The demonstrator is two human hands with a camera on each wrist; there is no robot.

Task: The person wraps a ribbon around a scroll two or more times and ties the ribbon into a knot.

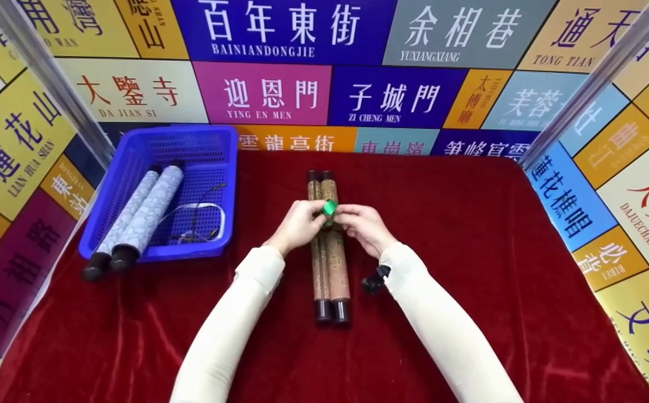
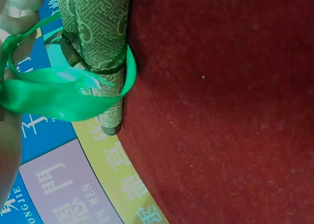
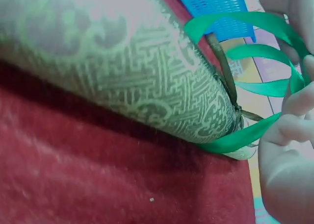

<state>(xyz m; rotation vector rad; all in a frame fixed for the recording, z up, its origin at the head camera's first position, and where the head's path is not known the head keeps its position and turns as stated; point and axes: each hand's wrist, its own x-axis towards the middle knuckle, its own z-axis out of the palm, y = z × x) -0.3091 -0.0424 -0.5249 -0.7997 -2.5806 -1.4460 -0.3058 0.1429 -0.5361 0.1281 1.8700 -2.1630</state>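
Note:
Two brown patterned scrolls (image 1: pixel 335 268) with dark end knobs lie side by side, lengthwise, on the red cloth. A green ribbon (image 1: pixel 330 207) passes around them near their middle. My left hand (image 1: pixel 299 225) pinches the ribbon from the left, above the scrolls. From the right, my right hand (image 1: pixel 367 228) pinches it as well. Loops of the ribbon (image 3: pixel 255 133) stand out from the rolled scroll (image 3: pixel 147 82) in the right wrist view, beside a thin dark cord (image 3: pixel 225 69) tied around it. In the left wrist view the ribbon (image 2: pixel 64 94) hangs in a wide curve.
A blue plastic basket (image 1: pixel 226 168) stands at the left; two light blue scrolls (image 1: pixel 148 210) lean over its near rim, and a white strap (image 1: pixel 222 221) and dark cords lie inside. Red cloth (image 1: pixel 458 224) covers the table. Printed sign panels (image 1: pixel 268 92) and clear posts stand around it.

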